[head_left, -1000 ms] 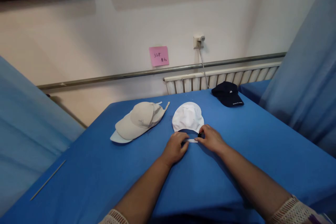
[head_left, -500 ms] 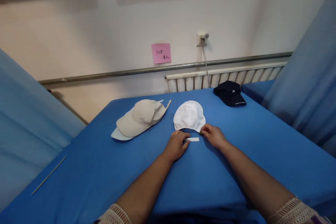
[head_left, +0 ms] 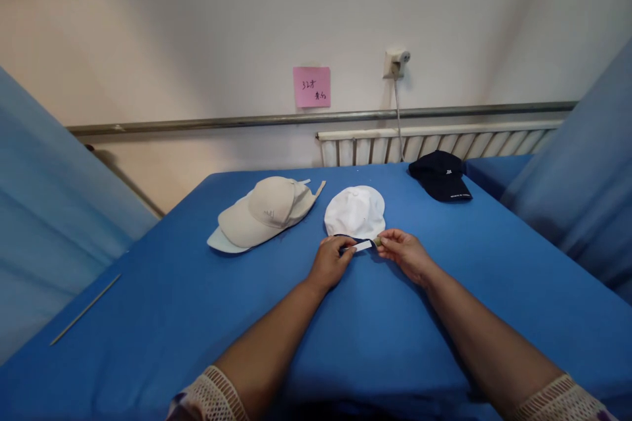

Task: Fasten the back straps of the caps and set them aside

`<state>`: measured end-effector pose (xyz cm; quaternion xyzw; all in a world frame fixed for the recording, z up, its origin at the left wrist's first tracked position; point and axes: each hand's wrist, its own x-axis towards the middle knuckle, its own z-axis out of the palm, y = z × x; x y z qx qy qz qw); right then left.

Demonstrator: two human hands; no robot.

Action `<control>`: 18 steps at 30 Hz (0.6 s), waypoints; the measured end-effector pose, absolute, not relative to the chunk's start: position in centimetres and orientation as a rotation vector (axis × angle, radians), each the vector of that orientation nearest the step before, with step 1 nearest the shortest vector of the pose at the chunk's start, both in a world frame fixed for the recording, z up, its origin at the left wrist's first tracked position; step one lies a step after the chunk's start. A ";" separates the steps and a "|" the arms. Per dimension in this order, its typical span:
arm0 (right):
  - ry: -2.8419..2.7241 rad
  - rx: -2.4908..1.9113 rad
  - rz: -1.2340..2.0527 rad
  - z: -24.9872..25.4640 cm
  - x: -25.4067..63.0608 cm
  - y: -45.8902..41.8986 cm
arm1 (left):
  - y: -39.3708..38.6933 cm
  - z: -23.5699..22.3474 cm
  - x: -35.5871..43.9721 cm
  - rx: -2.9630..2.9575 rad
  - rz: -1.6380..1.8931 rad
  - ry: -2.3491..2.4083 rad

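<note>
A white cap lies on the blue-covered table with its back opening toward me. My left hand is closed on the cap's white strap, whose free end sticks out to the right past the fingertips. At the right side of the opening, my right hand pinches a small brass-coloured buckle. The strap's end lies just left of the buckle, with a small gap between them.
To the left, a beige cap rests over a pale one. A navy cap lies at the back right. A thin stick is near the left edge. Blue curtains flank the table; a radiator stands behind.
My left hand has raised and tilted the strap end up toward the buckle. The buckle now shows more clearly in my right fingers. The view has shifted slightly downward.
</note>
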<state>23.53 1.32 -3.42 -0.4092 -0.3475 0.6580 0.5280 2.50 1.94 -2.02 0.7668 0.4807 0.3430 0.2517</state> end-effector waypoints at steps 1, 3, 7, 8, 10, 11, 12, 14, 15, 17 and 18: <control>-0.840 -0.980 1.565 -3.4 23.4 1.3 | 2.0 -2.1 2.5 2.076 0.933 1.304; -0.846 -0.986 1.550 -3.3 23.1 1.1 | 2.0 -2.1 2.6 2.070 0.922 1.298; -0.848 -0.984 1.544 -3.2 22.6 0.9 | 1.9 -2.0 2.7 2.086 0.888 1.293; -0.855 -0.981 1.546 -3.2 22.5 0.8 | 1.9 -2.0 2.7 2.084 0.884 1.294; -0.869 -0.974 1.548 -3.2 22.4 0.7 | 1.8 -2.0 2.7 2.075 0.883 1.290; -0.875 -0.970 1.552 -3.2 22.3 0.6 | 1.8 -2.0 2.7 2.069 0.888 1.287; -0.880 -0.967 1.557 -3.2 22.3 0.6 | 1.8 -2.0 2.7 2.064 0.893 1.285; -0.893 -0.972 1.560 -3.1 22.1 0.5 | 1.7 -2.0 2.8 2.058 0.900 1.285; -0.905 -0.984 1.553 -3.1 22.1 0.5 | 1.7 -1.9 2.7 2.058 0.903 1.289; -0.946 -1.028 1.510 -3.2 22.0 0.5 | 1.6 -1.9 2.7 2.063 0.903 1.295; -0.976 -1.056 1.473 -3.3 21.9 0.5 | 1.6 -1.9 2.7 2.065 0.900 1.295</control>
